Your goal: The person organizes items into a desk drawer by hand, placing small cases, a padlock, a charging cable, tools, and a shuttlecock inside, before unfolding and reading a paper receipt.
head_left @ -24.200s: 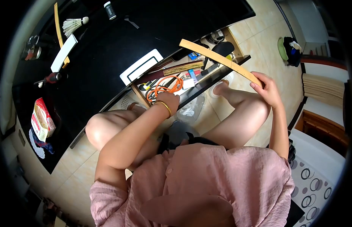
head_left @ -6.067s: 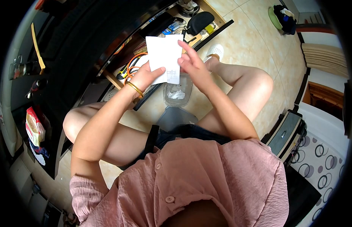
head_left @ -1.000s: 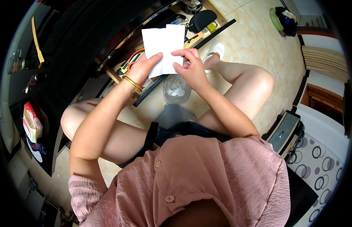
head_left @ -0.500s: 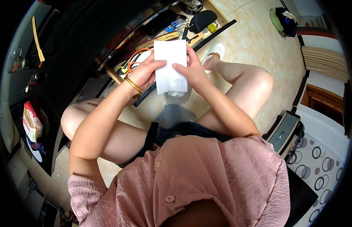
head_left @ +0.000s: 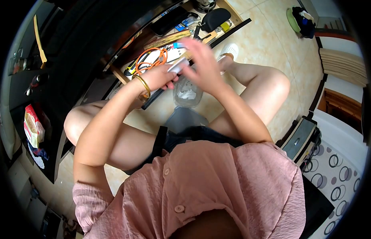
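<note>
My left hand (head_left: 159, 77) is closed on a white sheet of paper (head_left: 178, 65), now folded into a small narrow piece. My right hand (head_left: 202, 65) is beside it, blurred, with its fingers stretched out and the thumb close to the folded paper's right end. Just below both hands, a clear plastic bin (head_left: 187, 104) stands on the floor between the legs, with crumpled white paper inside. Behind the hands, an open drawer (head_left: 233, 28) holds a coiled orange cable (head_left: 152, 57) and a black case (head_left: 214, 20).
A yellow-and-black cutter (head_left: 130, 69) and a bundle of yellowish sticks or papers (head_left: 168, 39) also lie in the drawer. The drawer's dark front edge (head_left: 153, 98) runs beneath the hands. A red-and-white packet (head_left: 34, 126) sits on the dark surface at left.
The paper went from spread flat between both hands to folded small in my left hand. My right hand came off it and lifted, uncovering the cable and the bin.
</note>
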Demonstrator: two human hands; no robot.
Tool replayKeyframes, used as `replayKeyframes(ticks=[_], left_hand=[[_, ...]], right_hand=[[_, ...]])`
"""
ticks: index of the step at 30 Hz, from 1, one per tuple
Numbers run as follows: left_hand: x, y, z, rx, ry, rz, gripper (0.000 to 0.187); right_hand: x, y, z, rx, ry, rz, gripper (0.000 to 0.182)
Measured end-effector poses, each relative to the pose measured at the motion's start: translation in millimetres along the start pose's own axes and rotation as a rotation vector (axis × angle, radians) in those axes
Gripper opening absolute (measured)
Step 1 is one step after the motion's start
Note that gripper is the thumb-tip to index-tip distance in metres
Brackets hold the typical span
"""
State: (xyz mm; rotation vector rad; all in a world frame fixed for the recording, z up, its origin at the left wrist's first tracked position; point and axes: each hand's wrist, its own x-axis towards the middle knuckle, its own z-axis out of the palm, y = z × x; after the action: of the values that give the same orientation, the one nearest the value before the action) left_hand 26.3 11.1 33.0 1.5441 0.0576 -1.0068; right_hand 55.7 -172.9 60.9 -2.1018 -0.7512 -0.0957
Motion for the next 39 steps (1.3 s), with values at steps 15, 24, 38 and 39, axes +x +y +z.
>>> replayKeyframes(ticks=[15,24,38,39], left_hand=[[-12.3,-5.9,1.0,0.716,0.019,0.183,0.039],[-13.7,-1.3,-15.1,0.742,0.226,0.227,0.041],[-23.4,1.0,-12.3,0.650,0.339,0.237,0.026],[-21.6,0.7,-13.3,0.581,0.360,0.281,0.026]], right_hand=[[-20.9,19.7,-20.3,-0.171,-0.519,-0.079,0.013],[-76.6,74.2,-12.2,-0.471,-0.756,-0.062,0.016],[96.8,-99.5,30.4,0.109,-0.517,-0.269,0.016],[110.3,-108.8,46.6,0.110,-0.512,-0.332,0.016]])
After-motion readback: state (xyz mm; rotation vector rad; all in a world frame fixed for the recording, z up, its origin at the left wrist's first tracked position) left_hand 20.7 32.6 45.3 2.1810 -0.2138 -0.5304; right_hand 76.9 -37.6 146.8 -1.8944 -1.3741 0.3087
